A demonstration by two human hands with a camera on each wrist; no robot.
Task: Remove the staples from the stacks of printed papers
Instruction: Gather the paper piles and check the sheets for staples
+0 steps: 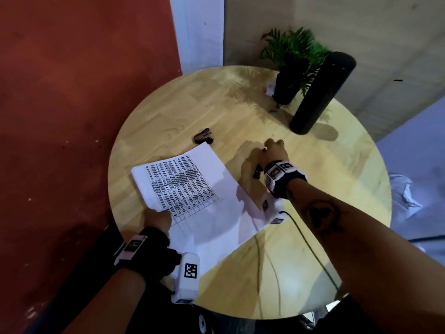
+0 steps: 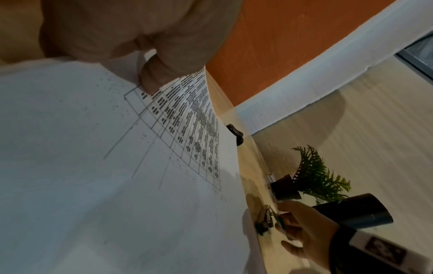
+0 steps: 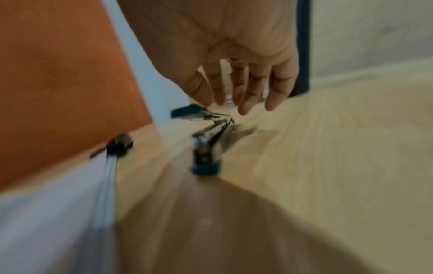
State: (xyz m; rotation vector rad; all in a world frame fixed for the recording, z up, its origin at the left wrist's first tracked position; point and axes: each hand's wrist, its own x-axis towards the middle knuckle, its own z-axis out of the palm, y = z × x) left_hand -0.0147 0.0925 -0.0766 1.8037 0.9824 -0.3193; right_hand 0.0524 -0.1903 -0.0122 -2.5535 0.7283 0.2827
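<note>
A stack of printed papers (image 1: 192,189) (image 2: 93,166) with a table of text lies on the round wooden table (image 1: 325,189). My left hand (image 1: 157,219) pinches its near left corner, thumb (image 2: 152,79) on top, and the sheet bows up there. My right hand (image 1: 269,153) (image 3: 232,103) is just past the stack's right edge. Its fingertips hold the upper arm of a teal and metal stapler (image 3: 206,148) (image 2: 267,218), hinged wide open, with the lower end on the table. A black claw staple remover (image 1: 203,136) (image 2: 236,134) lies beyond the stack's far corner. No staple is visible.
A tall black cylinder bottle (image 1: 322,92) and a potted green plant (image 1: 289,75) stand at the table's far right. A cable (image 1: 310,249) runs over the near right of the tabletop. A red wall (image 1: 72,92) is at the left. The right wrist view is blurred.
</note>
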